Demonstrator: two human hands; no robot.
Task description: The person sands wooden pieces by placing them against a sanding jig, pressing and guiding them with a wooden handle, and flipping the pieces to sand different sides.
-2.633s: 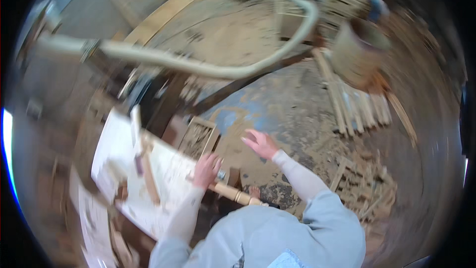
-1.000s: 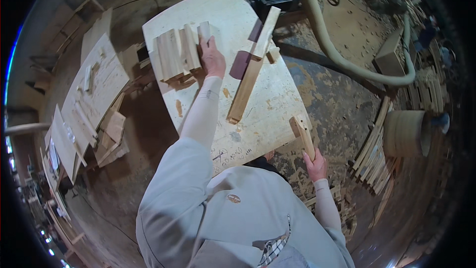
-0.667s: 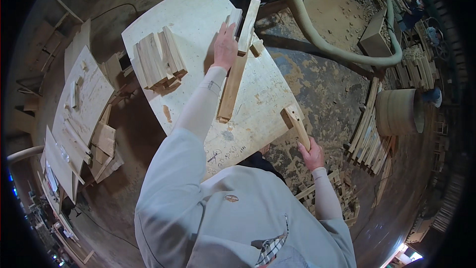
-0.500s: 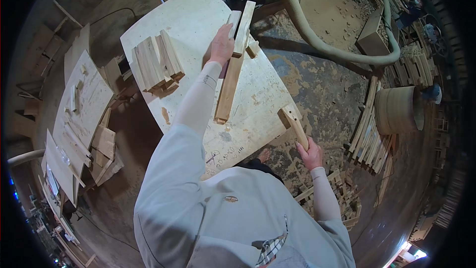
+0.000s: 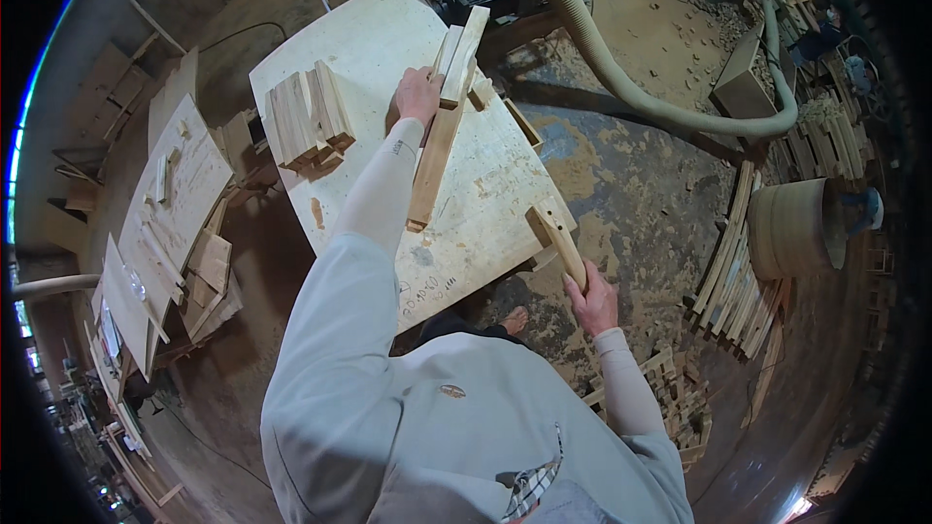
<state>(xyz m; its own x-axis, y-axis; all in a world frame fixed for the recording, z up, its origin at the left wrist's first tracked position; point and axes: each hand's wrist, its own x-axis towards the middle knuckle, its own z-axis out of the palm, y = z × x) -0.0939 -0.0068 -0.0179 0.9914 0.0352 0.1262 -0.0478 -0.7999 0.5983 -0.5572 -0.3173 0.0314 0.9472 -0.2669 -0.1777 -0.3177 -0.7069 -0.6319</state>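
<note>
Carried the block [image 5: 448, 49] from beside the pile [image 5: 309, 116] to the left side of the beam [image 5: 439, 167] since the frame of a second ago, moving the left hand [image 5: 419, 95] along with it. Kept the right hand [image 5: 592, 303] on the same stick [image 5: 565, 250].

Saw in the head view, the only one: set the block just left of the beam's far part, close beside the rail [image 5: 468, 53] lying on top. Bent the left fingers against the block's near end; could not tell how firmly, with the thumb hidden. Closed the right fingers round the stick's lower end, to the right of the beam and nearer the body. Found the pile on the table [image 5: 379, 39], left of the beam, apart from both hands.

Judged the step in hand as lining the block up beside the beam. Seemed to call next for a steady left hand to square the block, and for holding the stick clear of the beam.
</note>
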